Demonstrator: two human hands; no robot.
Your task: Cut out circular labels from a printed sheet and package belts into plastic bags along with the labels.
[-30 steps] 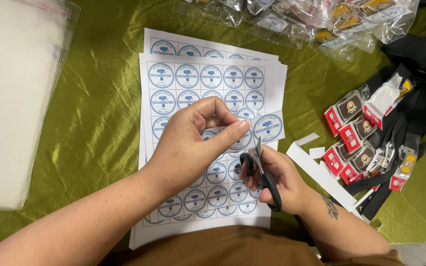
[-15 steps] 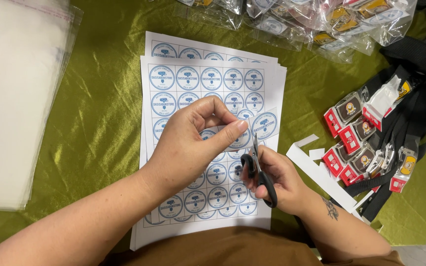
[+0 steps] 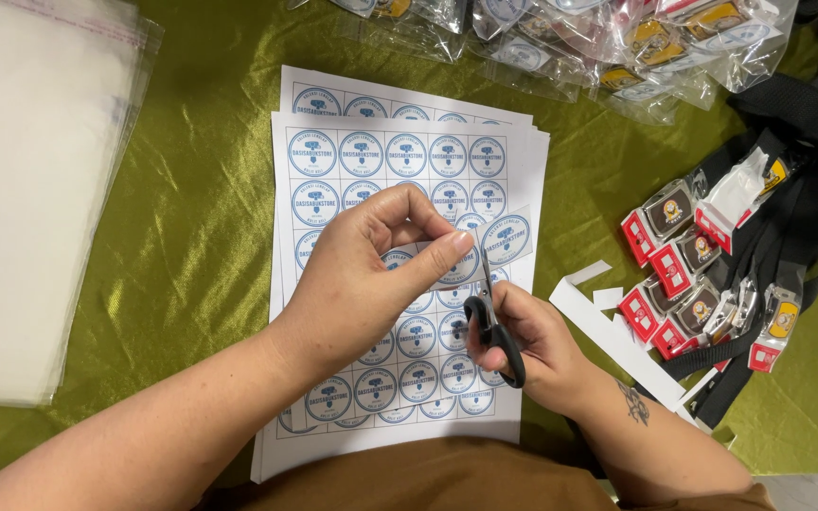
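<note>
White sticker sheets (image 3: 400,161) carry rows of blue-ringed round labels. The scissors (image 3: 494,326) have black handles. The cloth (image 3: 201,237) is shiny olive green. Small packets (image 3: 665,222) at right are red, white and brown, on black straps (image 3: 807,199).

This looks like a small home packing station for a craft or online shop. A worktop draped in shiny olive-green cloth (image 3: 191,237) carries printed sheets of round blue labels (image 3: 400,161), a stack of clear cellophane bags (image 3: 30,189) at the left, bagged goods (image 3: 617,47) along the top, and small red boxed items (image 3: 674,265) at the right.
</note>
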